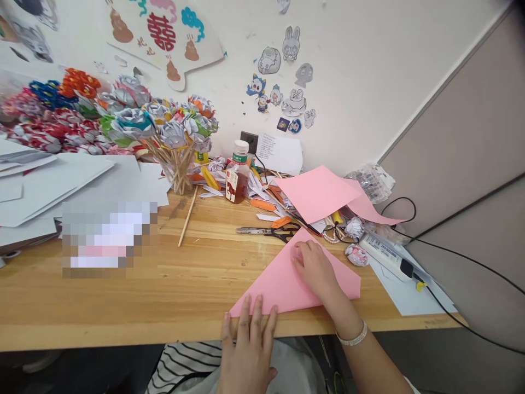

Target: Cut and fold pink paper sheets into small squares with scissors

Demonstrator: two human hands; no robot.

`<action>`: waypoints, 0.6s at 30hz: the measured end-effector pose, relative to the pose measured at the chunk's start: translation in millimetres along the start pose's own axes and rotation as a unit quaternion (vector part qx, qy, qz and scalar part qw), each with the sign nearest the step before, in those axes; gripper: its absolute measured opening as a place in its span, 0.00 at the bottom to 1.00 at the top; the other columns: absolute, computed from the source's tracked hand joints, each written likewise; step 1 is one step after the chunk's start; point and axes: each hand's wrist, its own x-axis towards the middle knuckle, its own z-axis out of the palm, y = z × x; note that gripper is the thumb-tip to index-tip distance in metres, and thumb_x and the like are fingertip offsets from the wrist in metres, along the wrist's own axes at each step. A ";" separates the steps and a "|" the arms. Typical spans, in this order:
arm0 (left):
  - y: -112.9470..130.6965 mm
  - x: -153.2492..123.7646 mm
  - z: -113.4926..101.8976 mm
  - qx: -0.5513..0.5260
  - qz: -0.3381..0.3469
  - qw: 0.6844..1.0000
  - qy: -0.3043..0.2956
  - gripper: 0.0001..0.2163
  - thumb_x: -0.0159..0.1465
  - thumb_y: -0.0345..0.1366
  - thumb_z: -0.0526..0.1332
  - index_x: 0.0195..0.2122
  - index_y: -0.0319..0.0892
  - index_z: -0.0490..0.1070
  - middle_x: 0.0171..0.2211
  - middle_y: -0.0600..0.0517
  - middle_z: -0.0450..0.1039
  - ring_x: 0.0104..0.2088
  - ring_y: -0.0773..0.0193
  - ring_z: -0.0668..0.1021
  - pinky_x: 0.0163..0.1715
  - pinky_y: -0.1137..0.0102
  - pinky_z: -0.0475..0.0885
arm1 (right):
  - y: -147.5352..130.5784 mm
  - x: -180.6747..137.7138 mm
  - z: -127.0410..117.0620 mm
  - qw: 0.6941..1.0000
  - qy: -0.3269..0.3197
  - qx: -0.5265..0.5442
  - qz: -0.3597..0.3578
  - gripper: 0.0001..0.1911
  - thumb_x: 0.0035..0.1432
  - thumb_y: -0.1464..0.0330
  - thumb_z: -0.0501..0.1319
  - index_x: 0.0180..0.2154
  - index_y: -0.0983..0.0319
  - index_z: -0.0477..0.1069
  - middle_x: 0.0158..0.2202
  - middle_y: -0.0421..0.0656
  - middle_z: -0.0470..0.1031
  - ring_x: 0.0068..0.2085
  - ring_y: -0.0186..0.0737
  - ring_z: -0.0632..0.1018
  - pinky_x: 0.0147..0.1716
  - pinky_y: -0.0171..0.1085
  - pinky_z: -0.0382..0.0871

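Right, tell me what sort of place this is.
Probably a paper-craft desk: paper flowers on sticks, scissors, and a folded pink sheet under both the left hand and right hand.

Two pink paper sheets: one folded (287, 279), one loose (320, 191). One bottle (237, 178), one pair of scissors (268, 232). Two crumpled paper balls (356, 254).

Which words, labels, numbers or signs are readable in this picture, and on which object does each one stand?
"囍": the red double-happiness sign on the white paper cutout on the wall.
Green label on the small white-capped bottle of brown liquid: too small to read.
White printed sheet leaning against the wall: text too small to read.
White flat device with a cable: markings blurred.
The folded pink paper triangle under both hands carries no text.
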 end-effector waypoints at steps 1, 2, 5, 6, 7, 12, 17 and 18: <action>-0.4 0.1 0.3 0.004 0.002 1.000 -0.002 0.41 0.39 0.58 0.64 0.56 0.54 0.57 0.57 0.46 0.61 0.56 0.47 0.62 0.50 0.46 0.56 | -6.3 -3.1 -0.8 0.999 0.028 -0.022 -0.012 0.12 0.52 0.74 0.54 0.40 0.63 0.67 0.39 0.51 0.69 0.42 0.50 0.68 0.40 0.45 0.63; -1.0 0.0 0.9 0.008 0.004 1.000 -0.004 0.41 0.39 0.57 0.64 0.56 0.54 0.57 0.57 0.46 0.62 0.56 0.47 0.62 0.50 0.46 0.56 | -13.6 -6.7 -0.9 0.998 0.052 -0.033 -0.025 0.13 0.52 0.75 0.54 0.41 0.63 0.67 0.40 0.52 0.68 0.43 0.51 0.67 0.41 0.47 0.63; -3.6 -0.9 3.7 0.020 0.017 1.000 -0.006 0.40 0.42 0.57 0.63 0.57 0.54 0.55 0.56 0.44 0.62 0.56 0.45 0.62 0.50 0.45 0.56 | -37.2 -19.3 4.3 0.993 0.083 -0.017 -0.078 0.14 0.51 0.74 0.55 0.42 0.63 0.66 0.45 0.53 0.66 0.46 0.52 0.65 0.44 0.50 0.63; -4.6 -1.2 4.9 0.023 0.021 0.999 -0.003 0.39 0.44 0.56 0.63 0.57 0.54 0.55 0.56 0.43 0.62 0.56 0.45 0.62 0.49 0.45 0.56 | -43.9 -23.1 8.1 0.992 0.081 -0.013 -0.096 0.14 0.52 0.74 0.54 0.42 0.62 0.66 0.45 0.53 0.66 0.46 0.52 0.65 0.44 0.50 0.63; -5.7 -1.5 6.0 0.026 0.026 0.999 0.003 0.37 0.45 0.55 0.62 0.56 0.53 0.56 0.56 0.42 0.62 0.56 0.45 0.62 0.49 0.45 0.56 | -49.2 -26.4 12.7 0.990 0.079 -0.012 -0.114 0.14 0.53 0.75 0.54 0.43 0.62 0.66 0.45 0.53 0.66 0.47 0.52 0.65 0.45 0.50 0.63; -10.1 -0.9 9.1 0.028 0.046 0.998 0.023 0.35 0.45 0.55 0.62 0.55 0.53 0.60 0.56 0.42 0.63 0.55 0.44 0.64 0.48 0.45 0.56 | -45.8 -31.5 35.8 0.991 0.085 -0.016 -0.102 0.15 0.56 0.78 0.47 0.43 0.65 0.66 0.47 0.55 0.66 0.49 0.51 0.64 0.47 0.50 0.64; -12.8 0.5 7.8 0.025 0.053 0.998 0.026 0.35 0.44 0.55 0.63 0.54 0.53 0.61 0.56 0.42 0.63 0.55 0.44 0.64 0.48 0.46 0.57 | -10.8 -30.6 35.4 0.992 0.114 -0.021 -0.056 0.16 0.56 0.80 0.45 0.43 0.67 0.66 0.48 0.56 0.65 0.50 0.49 0.63 0.48 0.50 0.62; -13.3 0.5 7.5 0.026 0.054 0.998 0.027 0.35 0.45 0.55 0.63 0.55 0.53 0.60 0.56 0.42 0.63 0.55 0.45 0.64 0.48 0.46 0.57 | -2.6 -31.3 32.6 0.992 0.118 -0.022 -0.050 0.16 0.56 0.80 0.45 0.43 0.67 0.65 0.47 0.56 0.65 0.49 0.49 0.64 0.48 0.50 0.62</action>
